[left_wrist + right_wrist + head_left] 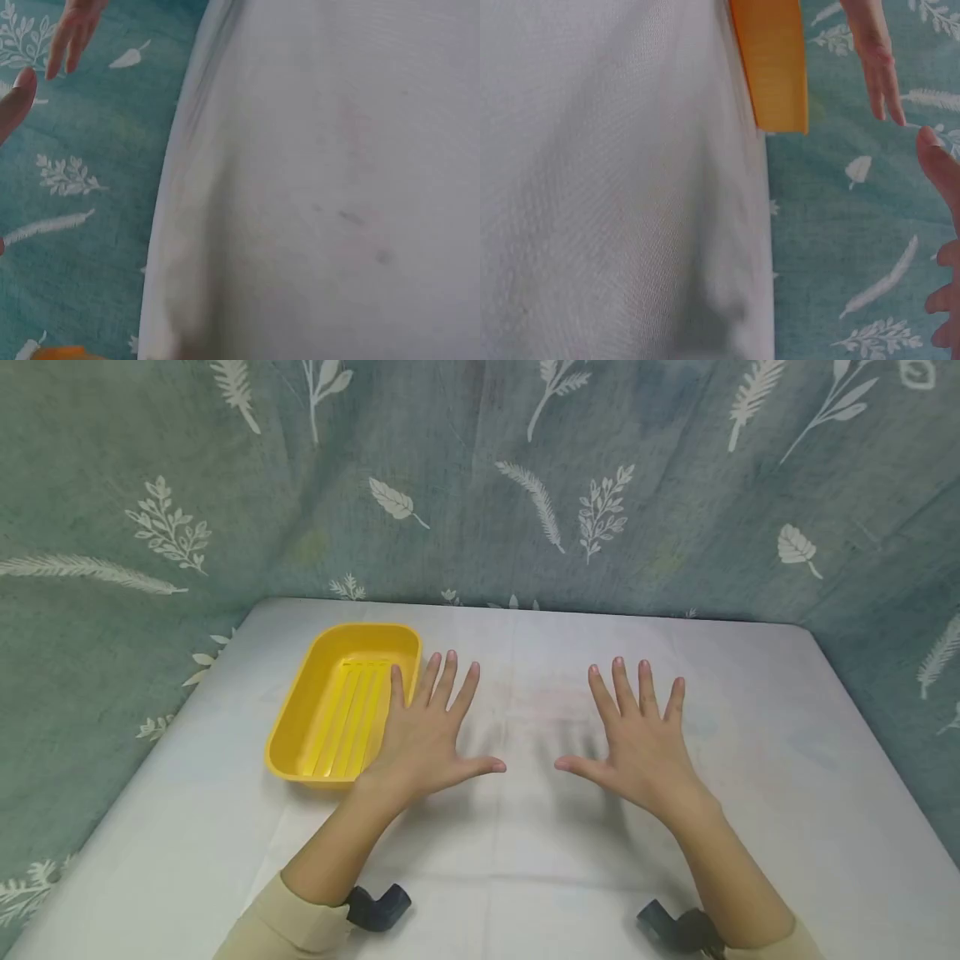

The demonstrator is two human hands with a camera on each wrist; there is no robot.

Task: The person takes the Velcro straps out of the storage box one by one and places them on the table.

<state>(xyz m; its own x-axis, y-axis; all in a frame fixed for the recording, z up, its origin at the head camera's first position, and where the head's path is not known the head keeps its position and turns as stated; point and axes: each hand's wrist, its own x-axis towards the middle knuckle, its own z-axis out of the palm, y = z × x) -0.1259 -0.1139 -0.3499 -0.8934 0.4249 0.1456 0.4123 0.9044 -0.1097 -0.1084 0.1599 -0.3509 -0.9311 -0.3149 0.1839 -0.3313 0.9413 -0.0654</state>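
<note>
Both hands are held out over the white table with fingers spread, and neither holds anything. In the head view the left hand (423, 735) overlaps the right side of a yellow plastic basket (300, 718) with a slotted bottom. The right hand (641, 747) is over the table's right half, its thumb pointing toward the left thumb. At the left edge of the left wrist view the left thumb (16, 101) shows, with the right hand (75, 34) beyond. The right wrist view catches the right thumb (941, 165), the left hand (876, 60) and the basket's side (772, 67).
A white cloth (525, 877) covers the table. Behind it hangs a green curtain (465, 485) with white leaf prints. Dark wrist-mounted pieces (378, 908) stick out near both beige sleeves (285, 918).
</note>
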